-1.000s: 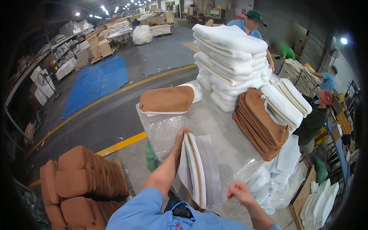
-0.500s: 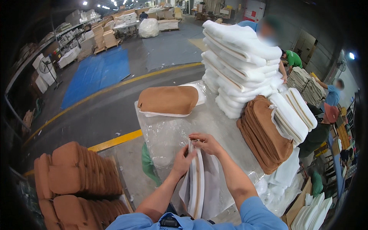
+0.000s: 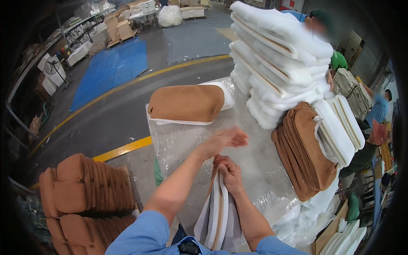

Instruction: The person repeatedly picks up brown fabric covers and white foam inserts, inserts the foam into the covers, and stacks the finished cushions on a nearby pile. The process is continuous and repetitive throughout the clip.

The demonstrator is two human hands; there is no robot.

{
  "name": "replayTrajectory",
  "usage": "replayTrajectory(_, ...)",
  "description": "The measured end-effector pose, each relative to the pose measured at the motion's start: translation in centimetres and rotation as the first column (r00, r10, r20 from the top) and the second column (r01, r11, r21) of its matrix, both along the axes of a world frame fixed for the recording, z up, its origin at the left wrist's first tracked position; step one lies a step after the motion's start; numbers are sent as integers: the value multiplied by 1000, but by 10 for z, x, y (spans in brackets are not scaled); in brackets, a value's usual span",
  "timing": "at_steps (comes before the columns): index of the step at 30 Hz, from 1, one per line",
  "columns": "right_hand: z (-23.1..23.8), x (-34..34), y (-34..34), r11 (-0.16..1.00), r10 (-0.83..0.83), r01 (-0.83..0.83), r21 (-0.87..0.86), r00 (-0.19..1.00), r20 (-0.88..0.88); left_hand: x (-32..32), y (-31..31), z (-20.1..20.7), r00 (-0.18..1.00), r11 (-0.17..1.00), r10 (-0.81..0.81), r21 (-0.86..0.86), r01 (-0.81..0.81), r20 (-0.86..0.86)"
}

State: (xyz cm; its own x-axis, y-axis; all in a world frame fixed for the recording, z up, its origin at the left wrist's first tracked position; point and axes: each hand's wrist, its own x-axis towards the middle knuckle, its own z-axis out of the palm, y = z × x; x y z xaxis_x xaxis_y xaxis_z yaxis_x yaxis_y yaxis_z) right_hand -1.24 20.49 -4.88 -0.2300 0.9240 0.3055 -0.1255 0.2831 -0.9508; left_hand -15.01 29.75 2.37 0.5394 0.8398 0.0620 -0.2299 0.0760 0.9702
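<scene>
White pad, held on edge below the right hand's fingers, its far end grasped by them; left hand extended above, nothing held; brown fabric seen only near the grasped end, remaining length uncovered; brown-topped pad laid beyond the left fingers.

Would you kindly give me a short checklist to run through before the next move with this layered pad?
1. Right grip closed on the layered pad near its upper end: ok.
2. Left grip on the layered pad: not ok; open, blurred and off it.
3. Lower end supported: cannot tell; it runs down to the picture's edge.
4. Brown-covered cushion apart from the layered pad: ok.
5. Tall white stack apart from both grips: ok.
</scene>
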Motion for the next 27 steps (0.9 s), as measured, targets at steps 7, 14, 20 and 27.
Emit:
replayTrajectory(7,-28,19,-16,973,-130,124,-194,991,-20,44,4,-15,782,894,-448,-201,401,-434)
replayTrajectory(14,-23,23,-19,991,-108,113,-75,992,71,33,-13,-31,994,994,-104,-19,104,-42)
replayTrajectory(20,11,53,48,956,187,-226,-185,960,-206,-15,-32,-165,793,802,597,-106,-588,123)
replayTrajectory(27,9,9,146,895,62,-68,-440,998,-29,43,-29,-145,885,899,407,-270,-345,225)
